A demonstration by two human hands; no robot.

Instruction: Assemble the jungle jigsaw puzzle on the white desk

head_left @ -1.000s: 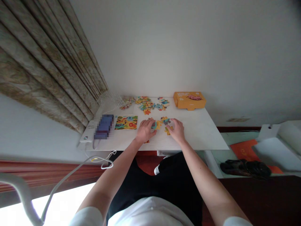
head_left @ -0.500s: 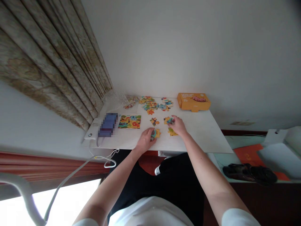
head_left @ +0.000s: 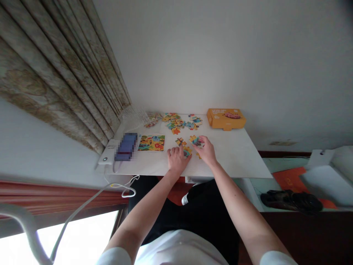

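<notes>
My left hand [head_left: 177, 161] bends over a yellow and blue puzzle piece [head_left: 187, 151] near the front of the table, its thumb and fingers closed on the piece's edges. My right hand [head_left: 207, 151] pinches another puzzle piece [head_left: 194, 140], yellow with blue, slightly farther back. A brown and orange piece [head_left: 180, 141] lies just beyond my left fingers. Partly hidden under my right hand is a yellow piece [head_left: 198, 156]. To the left lies a square picture card [head_left: 151, 142] showing animals, a lion among them.
Loose puzzle pieces [head_left: 176, 123] are heaped at the back of the white table [head_left: 234, 158]. An orange puzzle box [head_left: 226, 119] stands at the back right. Clear plastic packaging [head_left: 135, 117] lies at the back left. A blurred-out blue device [head_left: 126, 147] sits near the left edge with cables.
My left hand has slid right with its puzzle piece, close to the yellow piece. My right hand has shifted slightly left, its piece now tilted.
</notes>
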